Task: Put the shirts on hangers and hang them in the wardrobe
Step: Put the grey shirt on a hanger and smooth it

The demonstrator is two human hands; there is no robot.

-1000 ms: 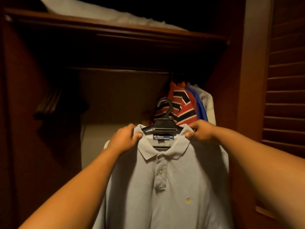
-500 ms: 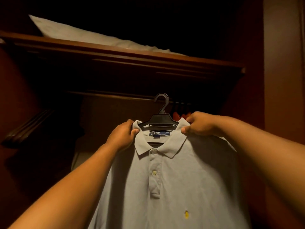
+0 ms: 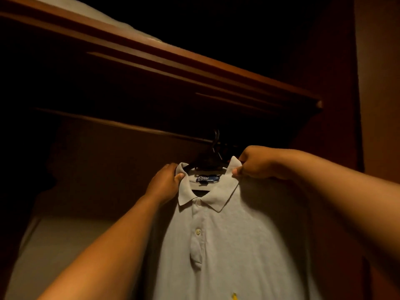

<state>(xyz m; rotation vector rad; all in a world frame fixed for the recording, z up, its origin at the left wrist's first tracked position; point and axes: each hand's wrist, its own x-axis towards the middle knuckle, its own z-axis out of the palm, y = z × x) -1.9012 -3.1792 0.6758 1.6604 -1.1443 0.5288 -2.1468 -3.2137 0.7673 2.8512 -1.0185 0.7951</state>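
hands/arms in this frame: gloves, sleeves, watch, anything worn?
Nothing worn that shows. The left hand and right hand are bare: no gloves, and no rings visible in this dim light. Both forearms are bare from wrist to the frame edge, with no sleeve cuff, watch or band in view. Upper arms are out of frame, so any short sleeve cannot be seen.

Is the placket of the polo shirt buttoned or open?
Buttoned. On the polo shirt the placket lies closed under the collar, with both buttons showing. Whether they pass through their holes, I cannot tell.
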